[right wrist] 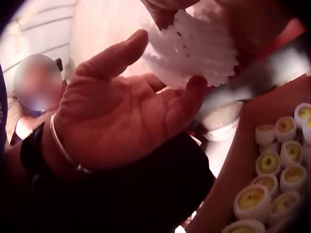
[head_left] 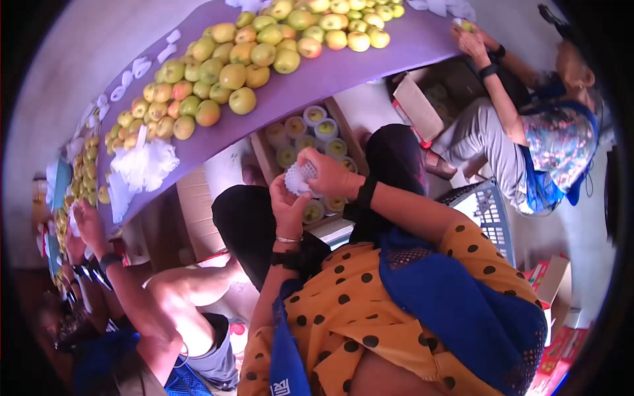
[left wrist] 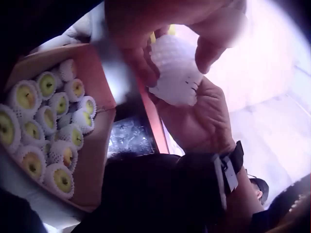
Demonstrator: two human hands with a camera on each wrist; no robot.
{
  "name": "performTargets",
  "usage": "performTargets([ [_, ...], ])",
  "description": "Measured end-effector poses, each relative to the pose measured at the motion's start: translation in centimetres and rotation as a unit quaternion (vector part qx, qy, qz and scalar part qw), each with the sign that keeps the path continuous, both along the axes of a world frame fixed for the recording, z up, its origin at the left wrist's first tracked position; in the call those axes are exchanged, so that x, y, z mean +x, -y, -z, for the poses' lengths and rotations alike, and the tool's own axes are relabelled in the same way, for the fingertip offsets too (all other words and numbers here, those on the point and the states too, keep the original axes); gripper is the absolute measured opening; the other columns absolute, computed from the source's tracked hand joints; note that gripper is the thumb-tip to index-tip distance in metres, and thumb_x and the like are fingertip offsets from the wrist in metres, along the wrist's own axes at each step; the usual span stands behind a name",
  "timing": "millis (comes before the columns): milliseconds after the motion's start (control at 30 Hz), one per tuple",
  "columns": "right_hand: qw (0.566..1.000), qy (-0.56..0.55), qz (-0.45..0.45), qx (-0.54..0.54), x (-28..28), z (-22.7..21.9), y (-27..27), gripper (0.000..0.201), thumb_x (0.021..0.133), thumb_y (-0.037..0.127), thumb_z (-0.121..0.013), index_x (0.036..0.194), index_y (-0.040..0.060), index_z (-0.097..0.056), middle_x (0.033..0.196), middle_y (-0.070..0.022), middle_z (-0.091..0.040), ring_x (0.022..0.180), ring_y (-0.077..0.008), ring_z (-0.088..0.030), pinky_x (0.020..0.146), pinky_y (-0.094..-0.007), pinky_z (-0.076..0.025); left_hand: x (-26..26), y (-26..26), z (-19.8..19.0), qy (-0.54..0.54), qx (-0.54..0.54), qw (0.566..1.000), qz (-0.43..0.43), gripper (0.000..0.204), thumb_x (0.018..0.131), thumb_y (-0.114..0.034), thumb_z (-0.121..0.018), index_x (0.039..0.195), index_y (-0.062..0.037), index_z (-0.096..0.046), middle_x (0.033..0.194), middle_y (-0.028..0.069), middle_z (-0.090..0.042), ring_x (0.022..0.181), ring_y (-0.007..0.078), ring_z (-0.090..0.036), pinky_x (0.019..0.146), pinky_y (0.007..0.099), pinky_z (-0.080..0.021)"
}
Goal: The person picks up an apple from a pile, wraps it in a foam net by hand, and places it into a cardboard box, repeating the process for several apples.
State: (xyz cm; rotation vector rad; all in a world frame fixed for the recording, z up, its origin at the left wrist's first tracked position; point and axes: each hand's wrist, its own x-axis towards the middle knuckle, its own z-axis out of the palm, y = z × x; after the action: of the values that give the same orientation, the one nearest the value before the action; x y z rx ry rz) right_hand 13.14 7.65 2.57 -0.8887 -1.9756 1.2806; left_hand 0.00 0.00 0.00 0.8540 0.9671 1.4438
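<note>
Across the top of the head view curves a long table (head_left: 370, 63) with a smooth purple cover, bearing a broad heap of rounded, glossy fruit (head_left: 232, 76), yellow-green with red blushes. The orange top (head_left: 343, 284) has black dots, and a blue vest (head_left: 456, 290) with mesh patches overlaps it. Beyond the wearer's hands, an open brown cardboard box (left wrist: 90, 160) holds fruit in white netted foam, stem ends showing; a dark-clad knee (head_left: 247, 211) and the 2 hands hide part of it in the head view. On the table's left part lies a frilly bunch of white foam (head_left: 146, 162).

The foam-wrapped fruit (head_left: 300, 179) is held in the air between both hands, its pale mesh bumpy and its rim scalloped. The left hand (head_left: 288, 210) cups it, thumb and fingers apart on either side; the right hand (head_left: 330, 175) grips it from the other side, some fingers hidden, so their spacing I cannot tell.

The left wrist view shows a bit of yellow at the foam's top, which the head view does not. The right wrist view shows the left palm and a thin bracelet (right wrist: 63, 143), plus small dark marks on the foam.
</note>
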Motion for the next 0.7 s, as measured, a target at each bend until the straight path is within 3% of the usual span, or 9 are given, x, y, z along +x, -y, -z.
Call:
performTargets([
  [67,0.999,0.003,-0.001,0.046,1.0,1.7,0.2,0.036,0.061,0.001,-0.053,0.095,0.0027,-0.042,0.09,-0.0103,-0.046,0.089,-0.0234,-0.048,0.084,-0.0295,-0.037,1.1,0.1,2.2,-0.071,0.047,0.992,-0.089,0.041,0.075,0.002,-0.05,0.113,-0.0013,-0.036,0.107,0.009,-0.046,0.094,0.0159,-0.05,0.078,0.0274,-0.044],
  [100,0.999,-0.022,-0.006,0.032,-2.6,2.4,0.4,0.036,0.061,0.001,-0.053,0.095,0.0027,-0.042,0.09,-0.0103,-0.046,0.089,-0.0234,-0.048,0.084,-0.0295,-0.037,-2.9,0.4,1.6,-0.097,0.035,0.99,-0.093,0.041,0.075,0.002,-0.05,0.113,-0.0013,-0.036,0.107,0.009,-0.046,0.094,0.0159,-0.05,0.078,0.0274,-0.044],
  [200,1.0,-0.003,-0.001,0.007,-1.7,4.3,0.1,0.04,0.063,0.001,-0.054,0.101,0.0019,-0.04,0.096,-0.0123,-0.046,0.093,-0.0204,-0.047,0.083,-0.0293,-0.037,-2.6,0.0,2.3,-0.064,-0.075,0.99,-0.098,0.031,0.077,0.001,-0.047,0.107,-0.0019,-0.042,0.1,0.0083,-0.051,0.09,0.0143,-0.052,0.075,0.0244,-0.044],
  [267,0.991,-0.107,0.053,-0.058,-1.9,5.4,0.1,0.035,0.068,0.003,-0.054,0.102,0.0003,-0.045,0.097,-0.0113,-0.05,0.092,-0.0175,-0.049,0.081,-0.0277,-0.039,-2.8,-0.3,2.0,0.023,-0.178,0.979,-0.093,0.022,0.08,-0.001,-0.045,0.102,-0.0015,-0.046,0.097,0.0077,-0.053,0.089,0.0148,-0.052,0.076,0.0261,-0.043],
  [400,0.996,-0.015,0.068,-0.059,-0.8,4.1,-0.4,0.027,0.074,0.008,-0.051,0.098,-0.0011,-0.053,0.091,-0.0085,-0.055,0.084,-0.0178,-0.053,0.074,-0.0288,-0.042,-2.8,-0.5,3.0,0.024,-0.147,0.985,-0.09,0.018,0.081,-0.004,-0.045,0.099,-0.0015,-0.047,0.099,0.009,-0.054,0.092,0.0174,-0.053,0.08,0.0298,-0.043],
  [467,0.954,-0.104,0.039,-0.28,-0.3,3.7,-0.6,0.023,0.078,0.015,-0.051,0.093,-0.0008,-0.058,0.085,-0.0052,-0.057,0.076,-0.0128,-0.055,0.065,-0.0256,-0.043,-2.8,-0.9,3.8,0.175,-0.098,0.977,-0.078,0.019,0.083,-0.005,-0.045,0.101,-0.0015,-0.048,0.1,0.0108,-0.055,0.095,0.0217,-0.053,0.084,0.0364,-0.042],
  [600,0.902,-0.084,-0.027,-0.422,1.2,3.4,-1.3,0.026,0.083,0.014,-0.049,0.103,-0.0017,-0.054,0.091,-0.005,-0.058,0.081,-0.0104,-0.054,0.072,-0.0234,-0.042,-2.4,-1.4,3.2,0.312,-0.075,0.946,-0.049,0.018,0.084,-0.005,-0.044,0.1,0.0001,-0.05,0.1,0.0114,-0.055,0.094,0.0219,-0.053,0.084,0.0366,-0.043],
  [667,0.825,-0.21,-0.039,-0.523,1.5,5.1,-1.4,0.025,0.083,0.015,-0.05,0.102,-0.0002,-0.054,0.09,-0.0061,-0.059,0.083,-0.0127,-0.056,0.072,-0.0236,-0.044,-2.3,-1.6,3.3,0.399,-0.07,0.914,-0.002,0.021,0.085,-0.011,-0.044,0.103,-0.0002,-0.049,0.106,0.0131,-0.053,0.1,0.026,-0.051,0.091,0.0407,-0.038],
  [700,0.824,-0.209,-0.038,-0.525,1.7,5.1,-1.4,0.025,0.083,0.015,-0.05,0.102,-0.0002,-0.054,0.09,-0.0061,-0.059,0.083,-0.0127,-0.056,0.072,-0.0236,-0.044,-2.1,-1.6,2.9,0.399,-0.072,0.914,-0.003,0.021,0.085,-0.011,-0.044,0.103,-0.0002,-0.049,0.106,0.0131,-0.053,0.1,0.026,-0.051,0.091,0.0407,-0.038],
])
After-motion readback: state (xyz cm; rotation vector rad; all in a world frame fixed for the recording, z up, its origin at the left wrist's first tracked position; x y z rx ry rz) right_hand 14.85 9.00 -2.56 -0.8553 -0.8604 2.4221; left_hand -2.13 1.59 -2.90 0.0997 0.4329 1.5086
